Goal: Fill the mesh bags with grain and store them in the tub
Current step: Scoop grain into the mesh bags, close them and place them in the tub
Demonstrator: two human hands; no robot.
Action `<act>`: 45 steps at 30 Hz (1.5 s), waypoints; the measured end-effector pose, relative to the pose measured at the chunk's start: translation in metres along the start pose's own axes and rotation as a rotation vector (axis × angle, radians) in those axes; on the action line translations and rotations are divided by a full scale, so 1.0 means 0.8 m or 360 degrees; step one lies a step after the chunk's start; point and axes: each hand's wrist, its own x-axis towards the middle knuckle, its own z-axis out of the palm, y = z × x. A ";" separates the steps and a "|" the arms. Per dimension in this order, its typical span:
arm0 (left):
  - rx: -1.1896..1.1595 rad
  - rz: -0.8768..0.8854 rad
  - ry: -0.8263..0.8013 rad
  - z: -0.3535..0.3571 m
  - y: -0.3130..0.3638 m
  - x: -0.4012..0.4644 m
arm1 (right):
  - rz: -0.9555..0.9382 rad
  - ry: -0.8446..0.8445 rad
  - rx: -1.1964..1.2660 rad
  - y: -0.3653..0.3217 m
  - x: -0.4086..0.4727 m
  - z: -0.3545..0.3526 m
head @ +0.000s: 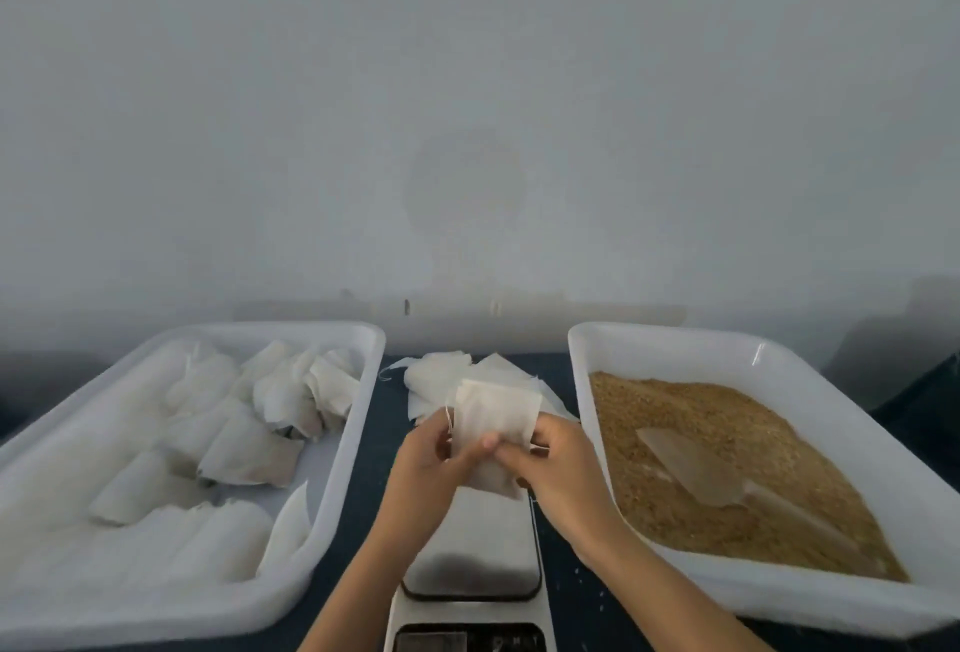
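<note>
Edges, overlaps and blur

The left tub point(332, 469) runs off the left and bottom edges; the grain tub point(675, 339) is cut at the right. The scale point(472, 547) is cropped below, its display too blurred to read, and its far end hides behind the mesh bag point(493, 423). Both forearms leave the bottom edge. The fingers point(511, 451) of the right hand point(566, 475) partly cover that bag. The scoop point(691, 464) lies half sunk in grain point(727, 407), its outline faint.
</note>
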 end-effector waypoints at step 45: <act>0.0071 -0.0342 0.0433 -0.035 -0.106 -0.023 | 0.0108 0.0034 0.0406 0.119 -0.020 0.019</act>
